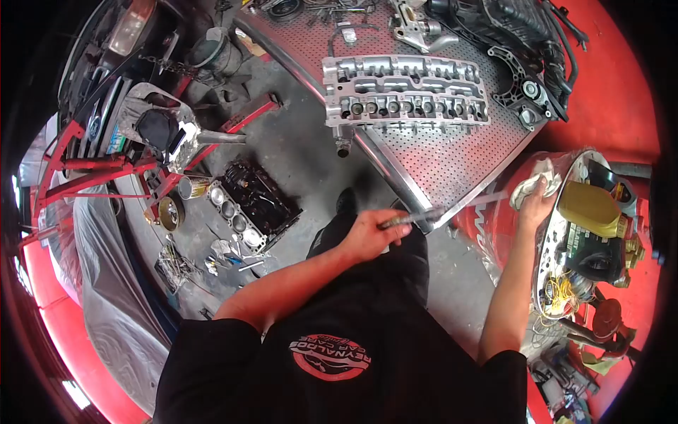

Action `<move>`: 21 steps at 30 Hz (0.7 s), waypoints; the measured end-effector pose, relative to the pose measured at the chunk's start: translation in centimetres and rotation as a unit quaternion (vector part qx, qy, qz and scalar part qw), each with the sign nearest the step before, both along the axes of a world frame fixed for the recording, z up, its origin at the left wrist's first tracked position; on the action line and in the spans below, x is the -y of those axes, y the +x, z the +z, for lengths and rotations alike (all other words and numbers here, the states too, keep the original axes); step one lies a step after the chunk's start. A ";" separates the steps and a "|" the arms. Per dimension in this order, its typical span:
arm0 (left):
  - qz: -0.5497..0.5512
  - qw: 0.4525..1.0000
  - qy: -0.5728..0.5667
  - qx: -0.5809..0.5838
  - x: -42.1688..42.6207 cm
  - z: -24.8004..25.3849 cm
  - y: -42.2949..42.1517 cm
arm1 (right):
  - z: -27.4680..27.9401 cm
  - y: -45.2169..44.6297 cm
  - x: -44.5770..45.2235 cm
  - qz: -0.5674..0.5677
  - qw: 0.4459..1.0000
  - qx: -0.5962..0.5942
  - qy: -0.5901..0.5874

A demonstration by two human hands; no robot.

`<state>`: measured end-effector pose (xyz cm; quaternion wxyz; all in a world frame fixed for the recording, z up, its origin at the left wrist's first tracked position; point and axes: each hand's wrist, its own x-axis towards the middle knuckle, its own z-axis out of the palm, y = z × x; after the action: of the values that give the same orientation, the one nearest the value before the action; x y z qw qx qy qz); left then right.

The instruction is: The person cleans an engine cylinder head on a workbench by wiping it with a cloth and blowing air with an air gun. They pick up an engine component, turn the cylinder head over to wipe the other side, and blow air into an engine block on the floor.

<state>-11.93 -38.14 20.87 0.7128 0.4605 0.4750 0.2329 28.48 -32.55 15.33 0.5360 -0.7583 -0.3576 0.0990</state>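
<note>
My left hand is closed around the handle of a long, thin metal tool, whose exact kind I cannot make out. The tool points right, past the corner of the perforated metal bench. A crumpled whitish rag is gripped in my right hand, beside the red drum. The tool's far end comes close to the rag; whether they touch is unclear. Beyond my hands, a cylinder head lies on the bench, its row of round bores facing up.
An engine block rests on the floor at left, near a red stand and loose small parts. On the drum top are a yellowish jug and yellow wire. A dark bracket occupies the bench's right side.
</note>
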 end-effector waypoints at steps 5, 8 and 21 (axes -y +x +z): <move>0.035 0.997 -0.044 0.045 -7.3 -7.6 11.1 | 3.1 -2.5 2.6 -0.015 0.995 0.080 -0.057; 0.081 0.994 0.006 0.071 -12.7 -11.5 21.2 | -2.2 -5.8 5.9 0.040 0.988 -0.124 -0.078; 0.296 0.828 0.220 -0.423 -15.4 -4.4 -4.3 | -8.3 -7.3 -2.3 0.044 0.976 -0.095 -0.190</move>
<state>-16.24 -22.72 16.45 0.2187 0.4957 0.7798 0.3136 21.18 -30.26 7.04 0.4085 -0.8170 -0.3129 0.2604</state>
